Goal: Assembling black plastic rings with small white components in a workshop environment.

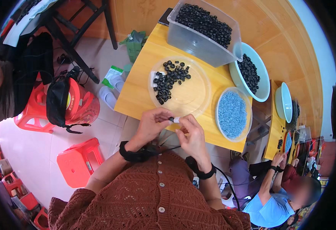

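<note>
My left hand pinches a small black ring-shaped part between thumb and fingertips. Against it is a short white cylindrical piece, gripped by the fingers of my right hand. The two pieces meet end to end; whether one goes inside the other is too small to tell. Both hands are just off the near edge of the yellow wooden table. Beyond them lies a round clear plastic lid, with a heap of black ring-shaped parts on its left half and a few white pieces among them.
A clear bin of black parts, a pale green basin of more, and a tub of small blue pieces occupy the table's right side. Red stools stand at left. A person in blue works at another table at right.
</note>
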Demonstrator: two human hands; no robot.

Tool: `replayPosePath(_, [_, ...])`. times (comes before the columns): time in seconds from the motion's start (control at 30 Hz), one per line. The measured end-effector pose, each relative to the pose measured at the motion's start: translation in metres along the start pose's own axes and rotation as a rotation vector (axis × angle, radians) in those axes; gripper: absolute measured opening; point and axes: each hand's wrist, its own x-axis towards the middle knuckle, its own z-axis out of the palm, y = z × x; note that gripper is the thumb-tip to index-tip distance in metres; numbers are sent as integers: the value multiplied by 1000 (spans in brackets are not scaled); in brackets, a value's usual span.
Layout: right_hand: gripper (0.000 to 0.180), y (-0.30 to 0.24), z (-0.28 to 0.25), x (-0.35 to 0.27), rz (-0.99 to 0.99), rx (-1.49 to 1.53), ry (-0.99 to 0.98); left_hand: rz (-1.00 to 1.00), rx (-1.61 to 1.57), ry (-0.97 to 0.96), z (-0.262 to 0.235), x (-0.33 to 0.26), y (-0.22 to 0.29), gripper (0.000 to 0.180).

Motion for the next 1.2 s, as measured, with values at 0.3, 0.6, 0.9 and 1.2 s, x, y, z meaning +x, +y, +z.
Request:
replayPosePath(0.3, [13, 32, 19, 69, -95, -111, -38, -9, -161, 78, -35, 5, 27, 19])
replayPosePath(0.6, [11, 38, 39, 89, -154, -222, -113, 2, -206, 55, -32, 1, 34, 18])
replayPosePath(0.9, [18, 50, 30, 82, 17, 202, -29, -23, -335, -24, -31, -2, 39, 19])
replayPosePath(1.2, [19, 34, -5, 47, 480, 1016, -161, -72, -321, -99, -19, 6, 37, 19])
